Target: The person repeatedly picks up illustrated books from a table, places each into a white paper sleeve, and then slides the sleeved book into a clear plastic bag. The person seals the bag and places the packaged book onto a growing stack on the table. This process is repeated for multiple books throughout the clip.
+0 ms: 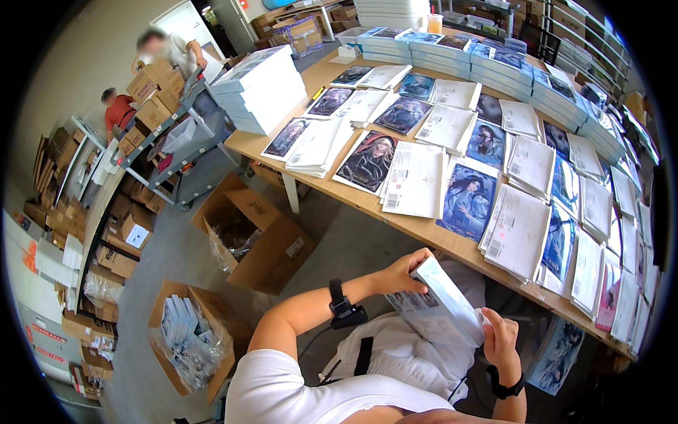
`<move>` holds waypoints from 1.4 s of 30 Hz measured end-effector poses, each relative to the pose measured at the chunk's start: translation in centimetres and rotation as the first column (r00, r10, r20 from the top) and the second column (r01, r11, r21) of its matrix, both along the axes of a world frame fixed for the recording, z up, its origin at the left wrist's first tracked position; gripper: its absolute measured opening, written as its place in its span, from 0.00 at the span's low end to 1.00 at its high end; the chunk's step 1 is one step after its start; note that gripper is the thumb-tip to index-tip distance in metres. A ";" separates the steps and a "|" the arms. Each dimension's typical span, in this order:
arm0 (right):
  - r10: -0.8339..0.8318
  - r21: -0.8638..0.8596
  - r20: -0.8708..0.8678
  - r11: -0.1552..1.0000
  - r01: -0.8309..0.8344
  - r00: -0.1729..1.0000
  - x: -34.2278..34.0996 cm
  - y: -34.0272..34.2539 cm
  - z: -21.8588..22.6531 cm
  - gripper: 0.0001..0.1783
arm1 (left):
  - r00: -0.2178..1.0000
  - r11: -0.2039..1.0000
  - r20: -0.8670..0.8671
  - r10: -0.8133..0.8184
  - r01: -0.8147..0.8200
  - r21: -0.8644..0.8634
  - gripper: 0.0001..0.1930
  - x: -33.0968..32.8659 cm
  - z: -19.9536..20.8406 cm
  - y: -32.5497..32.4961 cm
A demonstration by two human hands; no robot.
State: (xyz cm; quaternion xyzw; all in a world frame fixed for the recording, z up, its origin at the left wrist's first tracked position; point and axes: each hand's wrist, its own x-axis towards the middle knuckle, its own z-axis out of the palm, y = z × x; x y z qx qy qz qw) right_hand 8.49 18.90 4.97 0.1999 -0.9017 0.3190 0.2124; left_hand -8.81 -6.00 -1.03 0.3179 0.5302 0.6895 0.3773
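Above my lap I hold a thick, flat, glossy pale-blue and white pack (452, 300) at a tilt, with a printed picture on its lower face. My left hand (406, 274) is closed round its upper left end, thumb on top. At the right end of the pack, my right hand (498, 338) has its fingers curled into a pinch; what lies between them is too small to make out. Beyond the pack, on the wooden table (339, 194), picture cards (470, 198) and stacks of white printed sleeves (413, 180) lie in rows.
Tall stacks of boxed packs (258, 88) stand at the table's left corner, more (501, 67) along its far edge. On the floor at left are two open cartons (265, 247), one holding plastic-wrapped packs (187, 325). A co-worker (176, 53) stands by a loaded cart (201, 116); another person (119, 112) is behind.
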 end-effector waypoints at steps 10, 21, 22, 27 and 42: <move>-0.030 -0.103 -0.044 0.994 0.026 0.999 -0.5 -0.9 -1.0 0.18 | 0.999 0.999 0.017 0.052 -0.052 -0.014 0.27 -0.1 0.1 -0.8; -0.002 -0.273 0.025 0.962 0.009 1.000 -2.4 0.0 -1.7 0.19 | 0.947 0.973 -0.254 0.197 -0.221 -0.067 0.32 -0.9 -0.4 0.0; 0.049 -0.280 0.121 0.960 -0.013 0.991 -2.5 0.2 -1.6 0.18 | 0.944 0.973 -0.272 0.187 -0.216 -0.081 0.33 -0.7 -0.1 -0.1; 0.184 -0.189 0.236 0.972 -0.141 0.954 -2.6 1.5 -0.5 0.18 | 0.957 0.980 -0.237 0.168 -0.188 -0.061 0.32 -0.3 -0.4 -0.8; 0.253 -0.222 0.437 0.960 -0.170 0.863 -3.5 1.2 1.0 0.15 | 0.959 0.992 -0.268 0.093 -0.114 -0.062 0.34 -0.2 0.0 0.3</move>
